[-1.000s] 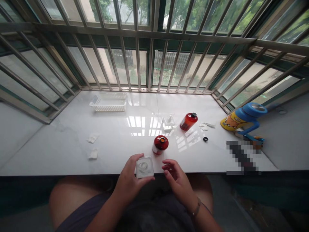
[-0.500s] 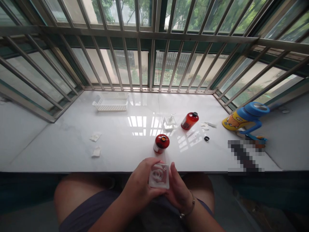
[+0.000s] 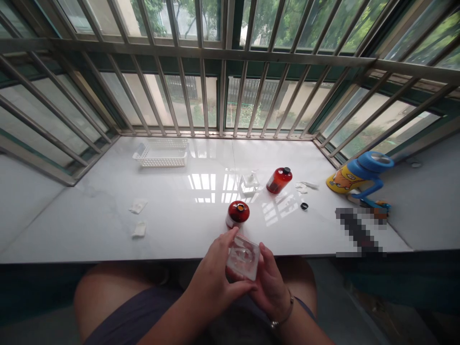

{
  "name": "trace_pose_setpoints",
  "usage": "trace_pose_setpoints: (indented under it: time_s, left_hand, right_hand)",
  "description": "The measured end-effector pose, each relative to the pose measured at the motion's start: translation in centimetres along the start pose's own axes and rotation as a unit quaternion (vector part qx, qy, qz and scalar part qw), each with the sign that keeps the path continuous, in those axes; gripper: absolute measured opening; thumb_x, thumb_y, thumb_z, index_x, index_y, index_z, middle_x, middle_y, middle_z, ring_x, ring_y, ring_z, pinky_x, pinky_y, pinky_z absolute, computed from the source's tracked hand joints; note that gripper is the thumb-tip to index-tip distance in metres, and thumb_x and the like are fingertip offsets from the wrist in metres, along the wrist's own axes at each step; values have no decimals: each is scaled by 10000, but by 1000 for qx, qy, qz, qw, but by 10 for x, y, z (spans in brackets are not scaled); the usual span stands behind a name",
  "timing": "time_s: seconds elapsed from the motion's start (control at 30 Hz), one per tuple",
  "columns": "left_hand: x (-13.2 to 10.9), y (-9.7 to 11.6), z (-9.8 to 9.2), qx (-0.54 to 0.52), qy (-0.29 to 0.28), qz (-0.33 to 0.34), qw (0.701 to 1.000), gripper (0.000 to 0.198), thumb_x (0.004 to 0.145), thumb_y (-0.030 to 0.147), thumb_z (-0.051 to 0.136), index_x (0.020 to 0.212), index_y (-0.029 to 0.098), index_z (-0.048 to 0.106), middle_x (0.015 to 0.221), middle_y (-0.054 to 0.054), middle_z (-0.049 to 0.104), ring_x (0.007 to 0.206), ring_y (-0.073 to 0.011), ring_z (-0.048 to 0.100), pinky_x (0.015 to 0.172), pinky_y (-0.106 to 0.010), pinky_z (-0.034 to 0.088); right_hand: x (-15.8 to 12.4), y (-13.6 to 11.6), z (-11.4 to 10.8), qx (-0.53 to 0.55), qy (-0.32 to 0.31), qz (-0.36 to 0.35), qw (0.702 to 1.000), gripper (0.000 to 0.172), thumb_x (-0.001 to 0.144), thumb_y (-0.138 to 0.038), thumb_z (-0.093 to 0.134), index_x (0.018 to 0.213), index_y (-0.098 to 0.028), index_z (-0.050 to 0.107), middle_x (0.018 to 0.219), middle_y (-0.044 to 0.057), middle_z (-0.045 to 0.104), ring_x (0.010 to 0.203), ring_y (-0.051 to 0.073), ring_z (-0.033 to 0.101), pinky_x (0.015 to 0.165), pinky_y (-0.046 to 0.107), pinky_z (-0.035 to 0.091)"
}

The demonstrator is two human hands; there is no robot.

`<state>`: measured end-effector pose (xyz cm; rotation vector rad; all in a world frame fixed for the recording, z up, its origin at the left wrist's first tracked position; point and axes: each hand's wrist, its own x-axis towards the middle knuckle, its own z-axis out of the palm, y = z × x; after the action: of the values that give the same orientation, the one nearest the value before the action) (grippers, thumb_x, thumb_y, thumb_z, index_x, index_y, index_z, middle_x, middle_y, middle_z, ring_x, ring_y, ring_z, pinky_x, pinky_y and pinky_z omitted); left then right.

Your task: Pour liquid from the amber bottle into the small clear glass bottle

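Note:
My left hand grips a clear square container, fingers along its upper left edge and thumb stretched below it. A ring shape shows in the container's transparent face. On the other side, my right hand holds the container's right edge, with its thumb raised at the corner; its other fingers are partly hidden. Just beyond my left fingertips stands a red bottle with its neck uncapped. A second red bottle, with a black cap on, is farther back to the right. Between them and the window sits another clear square container.
A small black cap lies on the white tabletop. White crumpled scraps are at left, more wrappers at right. A white basket stands near the window bars. A blue and yellow flask stands by the right wall.
The container has tilted and shifted slightly right in my hands. My left fingers have spread wider along its edge. The whole view has shifted a little.

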<state>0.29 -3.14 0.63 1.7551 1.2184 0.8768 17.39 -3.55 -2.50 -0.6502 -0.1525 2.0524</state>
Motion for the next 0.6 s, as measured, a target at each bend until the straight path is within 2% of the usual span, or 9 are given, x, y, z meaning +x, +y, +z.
trace_pose_setpoints:
  time_s: [0.13,0.23,0.43,0.6]
  left_hand:
    - [1,0,7,9,21,-3,1000,1133,703,202,1004,1638,355,382,1609,-131,519,1507,-387,503,1274,-617,454]
    - [3,-1,7,22,28,13,999,1102,706,193,991,1623,346,400,1585,-117,553,1506,-379,510,1328,-642,357]
    - [9,-1,-3,31,-8,42,999,1069,689,165,975,1597,328,435,1595,-91,566,1501,-357,526,1389,-653,161]
    - [13,2,-8,8,-40,33,999,1081,682,151,973,1603,336,440,1610,-72,554,1500,-335,529,1403,-618,110]
  right_hand:
    - [1,1,8,3,-2,-27,1000,610,919,-694,738,1306,-223,747,1422,102,718,1323,339,658,1143,516,504]
    - [1,3,9,7,-16,-32,999,600,924,-692,731,1306,-230,740,1461,104,695,1366,356,630,1179,548,474]
    - [0,1,-4,-21,-22,-43,999,582,947,-660,749,1387,-287,675,1503,96,658,1346,343,639,1037,523,575]
    - [-2,-10,-5,-69,-38,-36,996,544,933,-579,805,1397,-337,655,1563,71,606,1314,340,655,880,466,651]
